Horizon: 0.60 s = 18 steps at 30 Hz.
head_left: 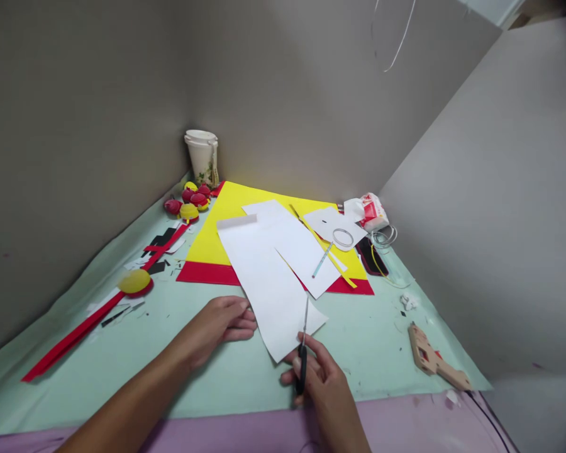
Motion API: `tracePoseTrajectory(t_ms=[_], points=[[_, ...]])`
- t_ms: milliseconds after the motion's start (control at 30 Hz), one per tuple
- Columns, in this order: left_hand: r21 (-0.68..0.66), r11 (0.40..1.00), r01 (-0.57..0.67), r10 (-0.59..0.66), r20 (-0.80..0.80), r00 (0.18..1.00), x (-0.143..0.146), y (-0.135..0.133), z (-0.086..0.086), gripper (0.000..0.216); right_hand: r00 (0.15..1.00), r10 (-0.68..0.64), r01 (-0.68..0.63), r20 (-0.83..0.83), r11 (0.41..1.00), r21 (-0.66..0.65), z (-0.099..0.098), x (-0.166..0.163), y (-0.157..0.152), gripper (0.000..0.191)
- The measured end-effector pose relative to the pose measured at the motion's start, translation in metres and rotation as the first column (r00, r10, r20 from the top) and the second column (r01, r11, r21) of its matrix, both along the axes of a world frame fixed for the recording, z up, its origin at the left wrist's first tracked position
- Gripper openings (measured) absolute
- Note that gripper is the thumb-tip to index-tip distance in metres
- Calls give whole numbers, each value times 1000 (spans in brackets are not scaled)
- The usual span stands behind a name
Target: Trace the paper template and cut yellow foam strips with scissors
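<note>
My right hand (pixel 318 371) grips a pair of scissors (pixel 302 365) by the black handles, blades pointing away from me. The blades lie at the lower part of a large white sheet of paper (pixel 276 296), near its right corner. At the sheet's left edge is my left hand (pixel 231 319), fingers curled and thumb at the paper's border. The sheet's far end is folded over in a narrow strip. Beneath it lie another white sheet (pixel 314 267), a yellow sheet (pixel 207 242) and a red sheet (pixel 207 273).
A glue gun (pixel 434 362) lies at right, a phone (pixel 371 257) behind it. Red and yellow round pieces (pixel 195 200) cluster near a white bucket (pixel 202 154). A red strip (pixel 85 324) carries a yellow dome (pixel 135 282). A pencil (pixel 321 261) and ring (pixel 343 237) rest on paper.
</note>
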<state>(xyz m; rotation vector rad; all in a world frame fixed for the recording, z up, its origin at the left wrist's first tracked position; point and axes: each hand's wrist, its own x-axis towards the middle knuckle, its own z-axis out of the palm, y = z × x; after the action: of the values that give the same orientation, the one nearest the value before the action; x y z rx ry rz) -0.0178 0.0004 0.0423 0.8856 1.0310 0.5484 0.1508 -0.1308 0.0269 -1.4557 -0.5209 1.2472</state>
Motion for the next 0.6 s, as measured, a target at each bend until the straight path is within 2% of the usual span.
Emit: tracePoseTrajectory(t_ms=[200, 333, 433, 600], points=[[-21, 991, 132, -132, 2, 991, 11, 10, 1, 30, 997, -38, 39, -62, 999, 12, -1, -7, 1, 67], [-58, 970, 235, -229, 88, 969, 19, 13, 1, 33, 997, -29, 31, -67, 999, 26, -4, -6, 4, 64], [-53, 952, 303, -292, 154, 944, 24, 9, -4, 37, 998, -16, 17, -66, 1000, 22, -9, -5, 7, 67], [-21, 919, 393, -384, 173, 907, 28, 0, -16, 38, 998, 7, -6, -61, 1000, 15, -17, -7, 11, 69]])
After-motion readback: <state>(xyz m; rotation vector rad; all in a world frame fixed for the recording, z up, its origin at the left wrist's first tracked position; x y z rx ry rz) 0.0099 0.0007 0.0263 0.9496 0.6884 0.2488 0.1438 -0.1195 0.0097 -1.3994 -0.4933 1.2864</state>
